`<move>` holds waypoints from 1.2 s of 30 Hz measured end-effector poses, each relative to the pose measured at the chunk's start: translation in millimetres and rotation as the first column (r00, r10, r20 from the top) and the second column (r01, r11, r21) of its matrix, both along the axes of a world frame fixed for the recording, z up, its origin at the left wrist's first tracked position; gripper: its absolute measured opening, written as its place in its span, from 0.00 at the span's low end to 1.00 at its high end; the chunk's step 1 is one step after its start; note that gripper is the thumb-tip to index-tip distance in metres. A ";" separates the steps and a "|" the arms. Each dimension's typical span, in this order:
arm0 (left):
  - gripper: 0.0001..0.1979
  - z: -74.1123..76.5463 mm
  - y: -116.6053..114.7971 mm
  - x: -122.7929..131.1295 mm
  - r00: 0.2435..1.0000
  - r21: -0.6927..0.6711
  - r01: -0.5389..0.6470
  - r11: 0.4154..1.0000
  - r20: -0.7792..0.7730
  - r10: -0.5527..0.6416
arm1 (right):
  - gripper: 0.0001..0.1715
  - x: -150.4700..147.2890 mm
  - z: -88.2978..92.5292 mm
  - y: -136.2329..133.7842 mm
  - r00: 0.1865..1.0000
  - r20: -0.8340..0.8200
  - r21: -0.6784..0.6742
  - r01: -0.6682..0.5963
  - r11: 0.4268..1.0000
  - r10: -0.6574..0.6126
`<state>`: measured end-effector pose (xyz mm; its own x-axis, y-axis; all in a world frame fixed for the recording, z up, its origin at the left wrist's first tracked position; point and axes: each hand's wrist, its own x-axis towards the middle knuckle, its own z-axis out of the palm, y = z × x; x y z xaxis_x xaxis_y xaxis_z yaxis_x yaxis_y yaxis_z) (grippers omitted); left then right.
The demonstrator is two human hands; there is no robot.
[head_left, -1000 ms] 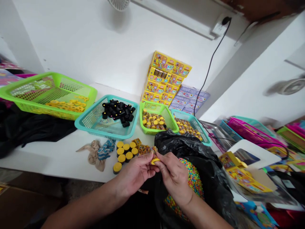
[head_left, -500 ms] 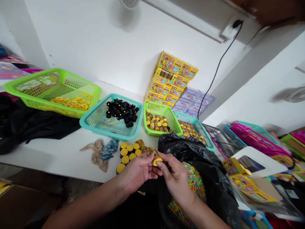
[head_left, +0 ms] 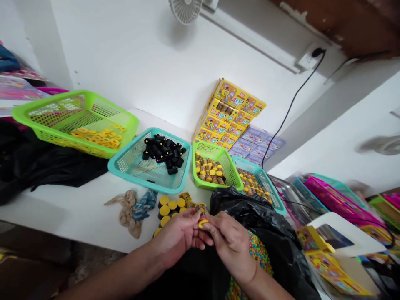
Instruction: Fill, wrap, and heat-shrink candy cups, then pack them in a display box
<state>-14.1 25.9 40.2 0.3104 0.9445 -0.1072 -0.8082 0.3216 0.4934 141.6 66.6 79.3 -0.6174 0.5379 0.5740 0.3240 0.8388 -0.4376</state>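
Observation:
Both hands meet above the front of the table around a small candy cup [head_left: 203, 217] with a printed wrapper and a yellow end that faces me. My left hand [head_left: 181, 234] pinches it from the left, with the lower fingers curled loosely. From the other side, my right hand [head_left: 230, 241] grips it, the thumb near the yellow end. Fingers hide part of the cup. Just left of it stand several dark cups with yellow tops [head_left: 168, 208], beside a small printed yellow piece [head_left: 185, 197]. Multicoloured candy beads [head_left: 260, 252] lie in an open black plastic bag [head_left: 281, 237] under my right forearm.
Behind are a green basket of yellow pieces [head_left: 40, 125], a teal basket of black parts [head_left: 125, 177], and green [head_left: 239, 181] and teal [head_left: 279, 206] baskets of yellow-capped cups. Yellow boxes [head_left: 231, 112] are stacked at the wall. A knotted cloth [head_left: 128, 212] lies on the table [head_left: 78, 208].
The camera view has tilted upward, so the baskets and boxes sit lower in the picture. Both hands keep hold of the candy cup, its yellow end now turned a little.

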 end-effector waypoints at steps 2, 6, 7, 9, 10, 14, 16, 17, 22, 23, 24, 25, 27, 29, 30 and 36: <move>0.12 -1.0 1.9 -6.5 0.999 0.005 -0.022 1.000 -0.025 0.022 | 0.10 -5.8 3.9 6.4 0.998 0.052 -0.029 -0.015 0.999 0.017; 0.15 -4.5 6.4 -20.7 0.976 0.049 -0.090 0.995 -0.192 0.098 | 0.26 -23.9 12.6 20.7 0.988 0.132 -0.174 -0.062 0.983 0.086; 0.15 -5.1 7.4 -24.3 0.968 0.054 -0.086 0.995 -0.231 0.096 | 0.27 -28.7 14.5 26.1 0.982 0.143 -0.218 -0.087 0.972 0.120; 0.17 -4.8 8.5 -32.5 0.951 0.046 -0.077 0.996 -0.297 0.087 | 0.23 -37.6 17.7 43.5 0.974 0.160 -0.288 -0.109 0.951 0.160; 0.18 -3.9 8.4 -37.3 0.938 0.037 -0.089 0.995 -0.334 0.097 | 0.21 -41.5 18.9 56.9 0.976 0.167 -0.300 -0.083 0.950 0.138; 0.21 -2.7 3.0 -60.3 0.830 0.027 -0.230 0.973 -0.516 0.210 | 0.22 -57.6 20.9 142.7 0.931 0.302 -0.199 0.273 0.941 -0.206; 0.23 -8.7 -2.2 -71.2 0.774 0.029 -0.267 0.963 -0.589 0.232 | 0.24 -68.1 19.5 194.5 0.771 0.489 -0.043 0.490 0.871 -0.409; 0.24 -14.0 -5.3 -75.7 0.749 0.028 -0.276 0.961 -0.621 0.233 | 0.22 -74.2 18.1 218.8 0.728 0.520 -0.003 0.526 0.851 -0.448; 0.24 -47.3 -22.3 -89.4 0.587 0.063 -0.387 0.920 -0.753 0.298 | 0.18 -105.7 5.4 302.0 0.591 0.617 0.102 0.594 0.798 -0.519; 0.24 -51.9 -25.0 -91.4 0.553 0.083 -0.401 0.912 -0.772 0.314 | 0.18 -110.4 2.2 310.7 0.567 0.638 0.113 0.600 0.792 -0.521; 0.23 -55.3 -27.1 -93.2 0.524 0.103 -0.398 0.912 -0.790 0.318 | 0.20 -114.3 -1.0 317.2 0.547 0.656 0.124 0.602 0.789 -0.520; 0.23 -57.4 -28.7 -94.8 0.497 0.123 -0.381 0.916 -0.808 0.316 | 0.22 -117.5 -4.2 321.9 0.529 0.673 0.135 0.600 0.789 -0.517; 0.22 -59.0 -30.0 -96.7 0.432 0.170 -0.343 0.924 -0.845 0.316 | 0.26 -122.3 -10.4 327.0 0.508 0.698 0.160 0.578 0.801 -0.505; 0.20 -59.3 -30.0 -95.8 0.359 0.214 -0.355 0.910 -0.868 0.344 | 0.25 -127.1 -16.6 328.6 0.499 0.721 0.183 0.532 0.827 -0.480; 0.19 -59.7 -30.0 -94.4 0.330 0.225 -0.383 0.896 -0.873 0.360 | 0.23 -129.9 -19.9 328.9 0.495 0.735 0.190 0.504 0.842 -0.463; 0.21 -69.0 -32.3 -87.0 0.350 0.168 -0.489 0.856 -0.861 0.369 | 0.18 -149.9 -35.5 333.6 0.436 0.813 0.187 0.432 0.882 -0.386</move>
